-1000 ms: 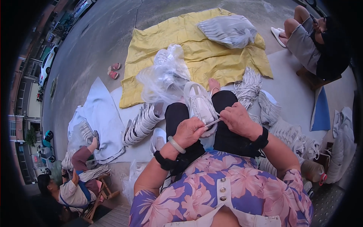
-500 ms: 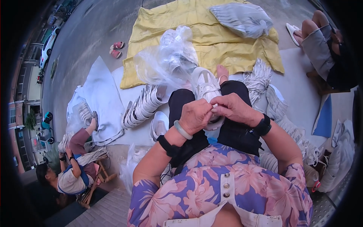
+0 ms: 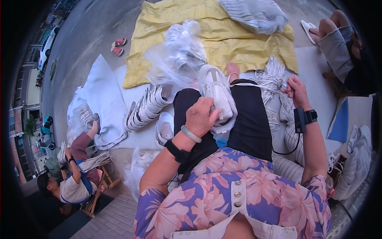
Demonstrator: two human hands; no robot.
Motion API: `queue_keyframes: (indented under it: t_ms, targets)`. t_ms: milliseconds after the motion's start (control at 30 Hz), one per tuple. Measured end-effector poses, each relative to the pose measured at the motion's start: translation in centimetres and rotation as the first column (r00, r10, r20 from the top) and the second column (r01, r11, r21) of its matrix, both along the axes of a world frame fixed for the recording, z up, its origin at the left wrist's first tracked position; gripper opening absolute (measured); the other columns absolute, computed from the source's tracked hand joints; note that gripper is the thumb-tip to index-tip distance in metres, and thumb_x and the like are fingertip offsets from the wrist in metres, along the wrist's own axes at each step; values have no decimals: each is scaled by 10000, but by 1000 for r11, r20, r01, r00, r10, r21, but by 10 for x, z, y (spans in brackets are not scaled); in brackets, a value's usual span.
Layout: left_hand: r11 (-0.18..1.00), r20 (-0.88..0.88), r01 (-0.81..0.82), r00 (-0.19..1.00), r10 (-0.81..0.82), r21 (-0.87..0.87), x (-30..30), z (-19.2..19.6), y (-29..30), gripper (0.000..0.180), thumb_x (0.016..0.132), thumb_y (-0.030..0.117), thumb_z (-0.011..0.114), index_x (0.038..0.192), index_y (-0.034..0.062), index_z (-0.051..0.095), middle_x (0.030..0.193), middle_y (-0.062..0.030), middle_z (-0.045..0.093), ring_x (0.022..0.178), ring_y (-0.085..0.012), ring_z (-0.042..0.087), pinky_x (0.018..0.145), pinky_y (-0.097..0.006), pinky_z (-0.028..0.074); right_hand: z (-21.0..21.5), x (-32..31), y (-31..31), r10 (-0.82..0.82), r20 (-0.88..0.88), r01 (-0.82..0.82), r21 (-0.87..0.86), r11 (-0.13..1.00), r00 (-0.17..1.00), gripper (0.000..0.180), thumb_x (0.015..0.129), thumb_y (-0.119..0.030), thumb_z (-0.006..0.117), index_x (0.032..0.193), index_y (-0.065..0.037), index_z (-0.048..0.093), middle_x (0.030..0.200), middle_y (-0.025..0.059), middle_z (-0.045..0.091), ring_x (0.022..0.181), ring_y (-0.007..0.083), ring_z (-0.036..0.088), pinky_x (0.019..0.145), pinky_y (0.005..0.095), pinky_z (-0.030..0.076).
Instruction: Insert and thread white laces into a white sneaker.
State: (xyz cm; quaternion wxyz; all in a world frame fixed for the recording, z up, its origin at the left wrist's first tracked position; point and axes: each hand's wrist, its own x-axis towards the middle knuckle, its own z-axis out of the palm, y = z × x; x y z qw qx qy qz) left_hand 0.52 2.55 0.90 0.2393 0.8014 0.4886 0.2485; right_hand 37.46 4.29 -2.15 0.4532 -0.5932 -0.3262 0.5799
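Note:
A white mesh sneaker (image 3: 217, 93) rests between my thighs, its toe pointing away from me. My left hand (image 3: 200, 116) is closed on the near part of the sneaker, thumb and fingers at its tongue and collar. Out to the right, my right hand (image 3: 296, 92) is raised with its fingers pinched. A white shoelace (image 3: 247, 84) stretches from the sneaker across my right thigh toward that hand; its end is hidden in the fingers. Beyond my right knee lies a bundle of white laces (image 3: 271, 79).
Stacked white shoe uppers (image 3: 147, 109) and one loose upper (image 3: 164, 129) lie left of my leg. A yellow sheet (image 3: 227, 47) holds plastic-bagged shoes (image 3: 183, 51). One co-worker (image 3: 79, 175) sits at left; another person (image 3: 338, 44) sits at far right. More uppers (image 3: 288, 171) lie right.
My hands were together over the sneaker; now the right one has swung far right, drawing the lace out. My left hand stays on the sneaker.

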Motion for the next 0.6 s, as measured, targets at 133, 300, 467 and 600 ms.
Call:
queue_keyframes:
  t_ms: [133, 300, 467, 600]
  targets:
    - [999, -45, -34, 998, 34, -6, -1, -6, -6, 480, 725, 298, 695, 1047, 3, 497, 838, -144, 534, 712, -309, 563, 605, -361, 464, -95, 121, -104, 61, 561, 189, -377, 907, 826, 198, 823, -203, 532, 696, -53, 505, 528, 15, 461, 408, 102, 440, 390, 261, 406]
    - [991, -145, -75, 988, 59, -110, -1, -7, -4, 567, 741, 363, 671, 1096, -16, 443, 855, -173, 529, 750, -328, 562, 627, -380, 465, -124, 150, -212, 627, 694, -49, -656, 753, 354, 228, 784, -151, 479, 770, 37, 606, 803, 238, 619, 798, 363, 614, 713, 425, 486]
    - [979, -169, -82, 984, 50, -188, 2, -11, -6, 549, 771, 367, 641, 1092, -22, 425, 856, -206, 539, 796, -362, 564, 642, -418, 462, -60, 26, -99, 110, 611, -51, -114, 992, 784, 128, 860, -128, 501, 812, -11, 517, 592, 93, 495, 498, 207, 493, 501, 317, 440]
    - [979, -204, -86, 978, 48, -183, 0, -15, -10, 460, 801, 303, 607, 1065, -25, 423, 846, -230, 538, 754, -398, 564, 617, -448, 465, 19, -96, -16, 197, 630, -411, 214, 886, 752, 95, 845, -117, 526, 826, -25, 538, 629, 135, 534, 578, 268, 546, 550, 330, 423]
